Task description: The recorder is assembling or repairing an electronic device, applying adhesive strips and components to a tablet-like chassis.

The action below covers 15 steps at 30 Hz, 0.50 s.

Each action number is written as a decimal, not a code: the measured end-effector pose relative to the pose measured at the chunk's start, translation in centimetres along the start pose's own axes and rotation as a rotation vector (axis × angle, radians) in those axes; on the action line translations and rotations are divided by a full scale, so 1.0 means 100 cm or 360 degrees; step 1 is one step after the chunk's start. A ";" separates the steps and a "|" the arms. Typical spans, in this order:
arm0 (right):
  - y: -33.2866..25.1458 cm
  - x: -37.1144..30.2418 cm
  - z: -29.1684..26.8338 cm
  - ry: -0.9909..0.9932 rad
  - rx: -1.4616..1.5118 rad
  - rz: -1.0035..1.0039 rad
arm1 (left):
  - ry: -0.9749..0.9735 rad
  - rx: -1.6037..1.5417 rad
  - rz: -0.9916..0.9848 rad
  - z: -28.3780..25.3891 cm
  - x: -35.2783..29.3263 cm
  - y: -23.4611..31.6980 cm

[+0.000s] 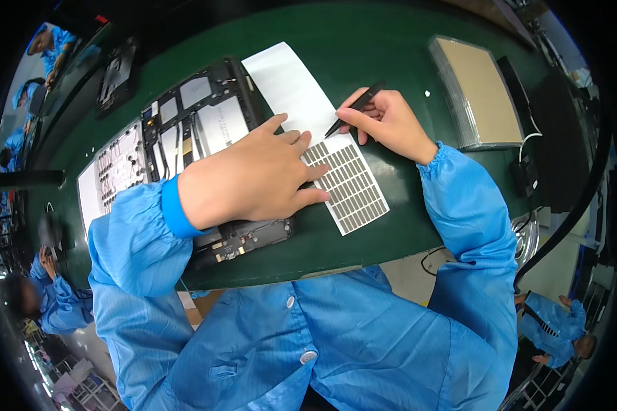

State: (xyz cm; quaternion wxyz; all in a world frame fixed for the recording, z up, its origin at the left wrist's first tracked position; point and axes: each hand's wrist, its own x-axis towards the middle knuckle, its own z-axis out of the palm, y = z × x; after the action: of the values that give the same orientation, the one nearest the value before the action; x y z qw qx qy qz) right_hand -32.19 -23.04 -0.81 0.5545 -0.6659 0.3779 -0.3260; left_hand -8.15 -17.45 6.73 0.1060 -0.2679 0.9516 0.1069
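Sheet (354, 186) on tabletop (384, 65), floor (406, 276) seemingly pale

A white label sheet (288, 77) lies flat, slanting from upper left to lower right, its far portion blank and its near portion lined with rows of narrow grey-brown rectangular labels (355, 188), some of them covered. A slim black pointed tool (367, 98), perhaps tweezers, is held tilted, tip down and leftward near the top of the rows; whether it touches is unclear. Just left, a black device (219, 125) lies opened, silvery panels exposed, partly hidden.
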 end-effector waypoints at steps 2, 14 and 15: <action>-0.002 -0.003 0.000 0.0004 0.0061 0.0103 | -0.0011 0.0009 -0.0006 0.002 0.001 0.001; -0.005 0.002 0.010 0.0015 0.0125 0.0091 | 0.0118 -0.0061 0.0009 0.006 -0.008 -0.005; -0.002 0.006 0.009 0.0053 0.0147 0.0017 | 0.0392 -0.0031 0.0053 0.006 -0.013 -0.005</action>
State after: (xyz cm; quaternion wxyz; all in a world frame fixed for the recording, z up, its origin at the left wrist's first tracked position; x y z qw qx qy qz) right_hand -31.08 -23.10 -0.77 0.5800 -0.6322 0.3751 -0.3511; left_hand -6.69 -17.07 6.44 -0.0160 -0.2642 0.9607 0.0841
